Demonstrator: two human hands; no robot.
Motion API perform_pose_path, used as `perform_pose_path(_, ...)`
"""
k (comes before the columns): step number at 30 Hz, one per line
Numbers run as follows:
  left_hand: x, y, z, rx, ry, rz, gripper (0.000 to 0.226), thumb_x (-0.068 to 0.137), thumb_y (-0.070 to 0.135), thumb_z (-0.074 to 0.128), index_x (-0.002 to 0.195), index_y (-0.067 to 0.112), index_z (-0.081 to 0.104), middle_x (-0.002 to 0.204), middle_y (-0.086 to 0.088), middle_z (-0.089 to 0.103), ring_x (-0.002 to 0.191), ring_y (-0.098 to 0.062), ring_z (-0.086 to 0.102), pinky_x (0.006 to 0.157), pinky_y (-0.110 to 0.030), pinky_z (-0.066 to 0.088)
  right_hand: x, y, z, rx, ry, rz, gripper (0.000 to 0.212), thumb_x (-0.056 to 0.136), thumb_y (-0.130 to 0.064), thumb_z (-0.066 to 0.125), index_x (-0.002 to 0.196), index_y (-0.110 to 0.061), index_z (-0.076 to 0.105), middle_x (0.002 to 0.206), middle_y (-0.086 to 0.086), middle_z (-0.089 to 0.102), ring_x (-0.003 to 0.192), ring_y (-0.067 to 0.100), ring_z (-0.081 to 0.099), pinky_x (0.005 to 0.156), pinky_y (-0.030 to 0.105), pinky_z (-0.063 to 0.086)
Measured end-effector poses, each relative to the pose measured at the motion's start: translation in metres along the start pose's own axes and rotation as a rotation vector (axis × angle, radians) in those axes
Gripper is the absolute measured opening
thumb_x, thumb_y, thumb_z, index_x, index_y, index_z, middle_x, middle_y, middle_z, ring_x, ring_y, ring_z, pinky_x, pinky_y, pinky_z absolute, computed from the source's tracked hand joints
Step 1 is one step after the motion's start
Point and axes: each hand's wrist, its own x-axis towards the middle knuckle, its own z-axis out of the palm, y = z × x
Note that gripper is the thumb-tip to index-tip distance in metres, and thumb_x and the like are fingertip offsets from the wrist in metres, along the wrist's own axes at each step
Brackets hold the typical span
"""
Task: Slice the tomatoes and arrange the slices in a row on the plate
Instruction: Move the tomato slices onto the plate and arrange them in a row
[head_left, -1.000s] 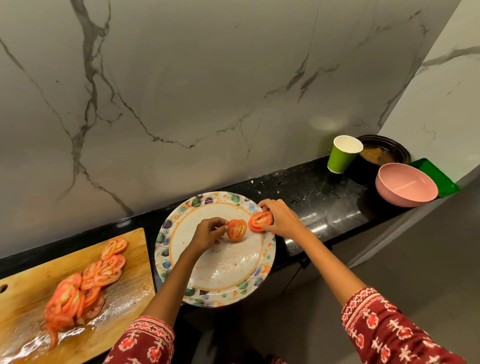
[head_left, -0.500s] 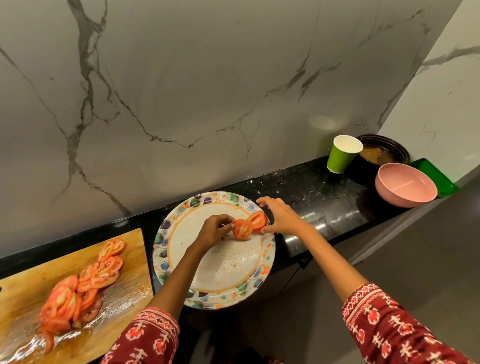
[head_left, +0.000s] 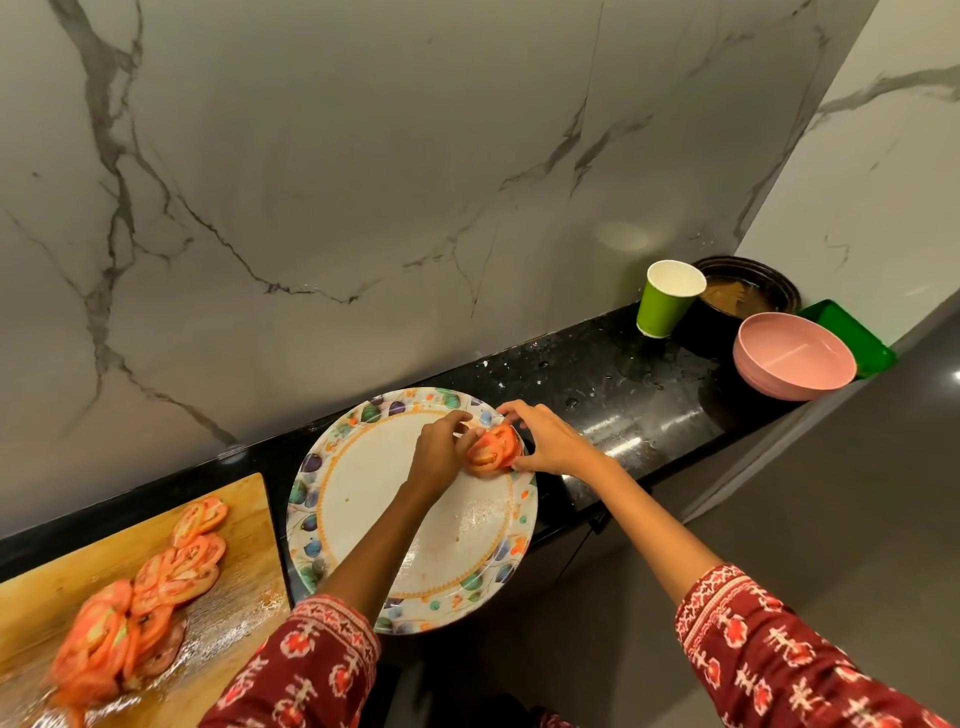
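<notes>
A round plate (head_left: 363, 499) with a leaf-patterned rim sits on the black counter. At its far right edge two tomato slices (head_left: 492, 450) overlap each other. My left hand (head_left: 441, 452) pinches the left slice and my right hand (head_left: 545, 441) holds the right one; both hands touch the slices over the plate. Several more tomato slices (head_left: 176, 566) lie in a loose line on the wet wooden cutting board (head_left: 234, 519) at the left. No knife shows.
A green paper cup (head_left: 667, 299), a dark pot (head_left: 748, 291), a pink bowl (head_left: 792, 356) and a green tray (head_left: 852, 332) crowd the counter's far right end. A marble wall rises right behind the narrow black counter (head_left: 613, 395). The plate overhangs the counter's front edge.
The two slices, held apart a second ago, have come together and now overlap at the plate's right rim. Both hands moved closer to each other.
</notes>
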Motion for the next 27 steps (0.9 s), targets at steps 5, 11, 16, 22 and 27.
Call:
perform_pose_path(5,-0.015,-0.011,0.005,0.126,-0.158,0.019,0.091,0.065,0.035,0.081,0.14,0.018,0.033,0.137,-0.007,0.047,0.121,-0.025,0.048,0.099,-0.036,0.043,0.003,0.006,0.0,0.006,-0.016,0.017,0.075,0.071,-0.021,0.076,0.133,-0.025,0.035,0.128,-0.003,0.052,0.118,0.017,0.039,0.093,0.036,0.044)
perform_pose_path(11,-0.018,-0.009,0.012,0.108,-0.082,0.082,0.063,0.078,0.029,0.072,0.132,0.013,0.046,0.131,-0.009,0.053,0.116,-0.023,0.052,0.1,-0.032,0.043,0.006,0.004,0.0,-0.003,-0.045,0.009,0.075,0.071,-0.022,0.076,0.134,-0.025,0.035,0.128,-0.003,0.053,0.12,0.018,0.038,0.096,0.039,0.042)
perform_pose_path(16,-0.012,-0.003,0.012,0.12,-0.103,0.055,0.068,0.077,0.025,0.073,0.136,0.013,0.041,0.136,-0.009,0.049,0.121,-0.024,0.05,0.103,-0.034,0.041,0.007,0.004,-0.003,-0.022,-0.069,0.007,0.08,0.07,-0.021,0.077,0.135,-0.026,0.031,0.128,-0.002,0.052,0.12,0.019,0.038,0.095,0.036,0.042)
perform_pose_path(22,-0.013,0.001,0.018,0.093,-0.106,0.024,0.071,0.076,0.025,0.074,0.137,0.014,0.04,0.136,-0.009,0.049,0.121,-0.024,0.05,0.103,-0.035,0.041,0.009,0.005,-0.011,-0.045,-0.112,-0.034,0.085,0.071,-0.012,0.074,0.141,-0.019,0.026,0.125,0.002,0.054,0.111,0.016,0.041,0.091,0.03,0.04)
perform_pose_path(27,-0.011,0.001,0.018,0.083,-0.098,0.035,0.071,0.075,0.024,0.076,0.136,0.015,0.041,0.135,-0.009,0.05,0.119,-0.024,0.05,0.102,-0.035,0.042,0.01,0.01,-0.013,-0.016,-0.121,-0.034,0.087,0.07,-0.009,0.074,0.141,-0.018,0.025,0.129,0.004,0.053,0.1,0.01,0.04,0.088,0.024,0.036)
